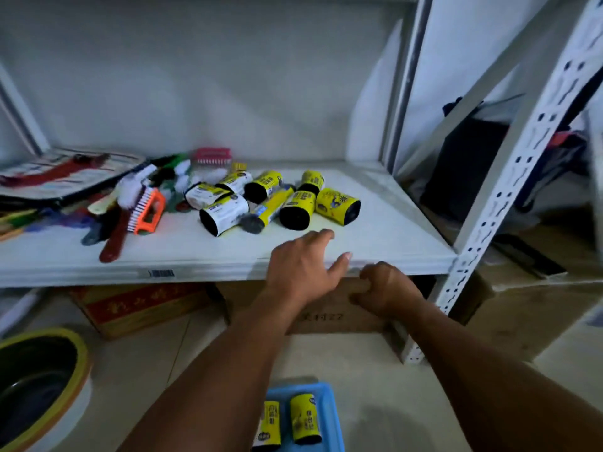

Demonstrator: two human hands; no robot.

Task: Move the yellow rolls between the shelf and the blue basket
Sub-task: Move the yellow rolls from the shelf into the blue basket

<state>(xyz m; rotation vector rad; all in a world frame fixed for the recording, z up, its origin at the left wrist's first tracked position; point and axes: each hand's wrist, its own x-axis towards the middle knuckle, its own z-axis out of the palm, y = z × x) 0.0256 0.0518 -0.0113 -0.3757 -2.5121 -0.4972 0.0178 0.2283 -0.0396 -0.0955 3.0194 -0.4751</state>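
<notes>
Yellow-labelled black cylindrical rolls [295,208] lie jumbled mid-way across the white metal shelf [375,236]; two lie in the near blue plastic basket [332,415].

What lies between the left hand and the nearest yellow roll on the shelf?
Only bare shelf, in the head view, separates the left hand from the yellow roll.

White shelf [375,236] with yellow rolls [295,203] and brushes [143,210].

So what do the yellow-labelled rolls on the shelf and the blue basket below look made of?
The yellow-labelled rolls look like tightly wound black plastic film, dark at the open ends, under glossy printed paper sleeves. The blue basket looks like moulded plastic, with a smooth, even-coloured rim. The white shelf board seems to be painted metal, matte.
</notes>
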